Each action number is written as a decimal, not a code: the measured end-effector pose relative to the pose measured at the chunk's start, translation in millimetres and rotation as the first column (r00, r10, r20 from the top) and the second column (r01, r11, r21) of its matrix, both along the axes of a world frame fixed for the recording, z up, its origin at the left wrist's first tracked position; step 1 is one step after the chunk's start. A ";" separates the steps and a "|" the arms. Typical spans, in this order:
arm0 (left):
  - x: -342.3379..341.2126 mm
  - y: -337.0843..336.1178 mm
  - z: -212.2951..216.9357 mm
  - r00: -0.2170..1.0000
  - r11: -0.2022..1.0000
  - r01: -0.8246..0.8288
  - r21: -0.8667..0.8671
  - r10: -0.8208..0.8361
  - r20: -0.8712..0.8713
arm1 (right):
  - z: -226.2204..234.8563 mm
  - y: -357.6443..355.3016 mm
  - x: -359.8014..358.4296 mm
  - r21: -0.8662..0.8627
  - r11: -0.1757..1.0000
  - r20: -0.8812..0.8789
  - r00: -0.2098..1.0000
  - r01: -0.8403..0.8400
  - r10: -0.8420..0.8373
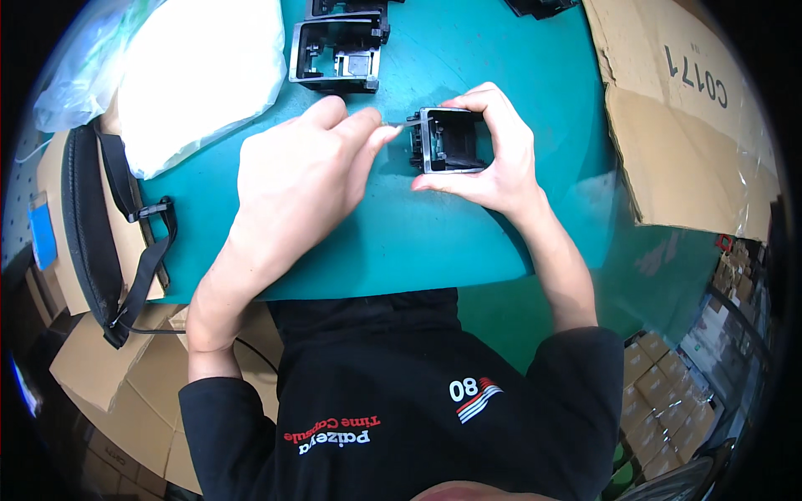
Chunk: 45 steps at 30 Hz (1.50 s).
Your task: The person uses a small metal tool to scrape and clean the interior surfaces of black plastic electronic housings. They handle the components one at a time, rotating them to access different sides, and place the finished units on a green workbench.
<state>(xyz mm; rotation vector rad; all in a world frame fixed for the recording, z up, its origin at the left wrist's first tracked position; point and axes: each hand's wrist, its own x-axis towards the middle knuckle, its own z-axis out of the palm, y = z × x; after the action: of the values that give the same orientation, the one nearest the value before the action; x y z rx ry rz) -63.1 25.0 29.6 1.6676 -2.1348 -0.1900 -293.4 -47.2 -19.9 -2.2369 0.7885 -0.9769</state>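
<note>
My right hand (pixel 511 159) grips a black plastic box-shaped housing (pixel 455 138), thumb along its near edge and fingers at the far edge. The housing's open side shows a dark hollow, with small ribbed parts along its left edge. Closed in a pinch, my left hand (pixel 305 167) holds a thin metallic piece (pixel 411 123) that reaches the housing's upper left rim. Whether it is a tool or a small part, I cannot tell. Beyond my left hand, a similar black housing (pixel 336 82) stands on the green table (pixel 401 242).
A white plastic bag (pixel 200 75) lies at the far left, beside a black strap with a buckle (pixel 149 210). More black parts (pixel 539 7) sit at the far edge. An open cardboard box (pixel 677 117) borders the table's right side. Stacked cartons (pixel 664 392) are at the lower right.
</note>
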 end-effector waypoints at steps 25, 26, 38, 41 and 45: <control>-6.7 4.0 -9.0 0.774 0.982 0.151 0.111 -0.048 -0.631 | -2.9 8.9 -1.9 0.456 0.724 0.616 0.770 -0.518 0.163; -6.4 4.0 -7.8 0.769 0.980 0.160 0.117 -0.049 -0.638 | -3.6 9.0 -0.9 0.451 0.711 0.634 0.755 -0.539 0.170; -8.5 7.5 -2.1 0.755 0.974 0.159 0.161 -0.015 -0.655 | -10.1 9.1 -1.3 0.403 0.708 0.668 0.715 -0.579 0.204; -8.1 7.3 -4.1 0.761 0.980 0.178 0.092 -0.077 -0.644 | -11.5 11.2 0.0 0.400 0.709 0.688 0.701 -0.581 0.186; -8.1 6.1 -7.2 0.763 0.983 0.185 0.013 -0.136 -0.632 | -13.2 13.0 1.0 0.405 0.696 0.700 0.691 -0.592 0.180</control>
<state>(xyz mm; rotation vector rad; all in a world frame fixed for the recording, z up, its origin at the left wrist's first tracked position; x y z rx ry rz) -71.3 31.1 22.4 1.2058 -1.7479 -0.7769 -292.4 -34.2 -33.1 -1.2940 0.2046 -0.9566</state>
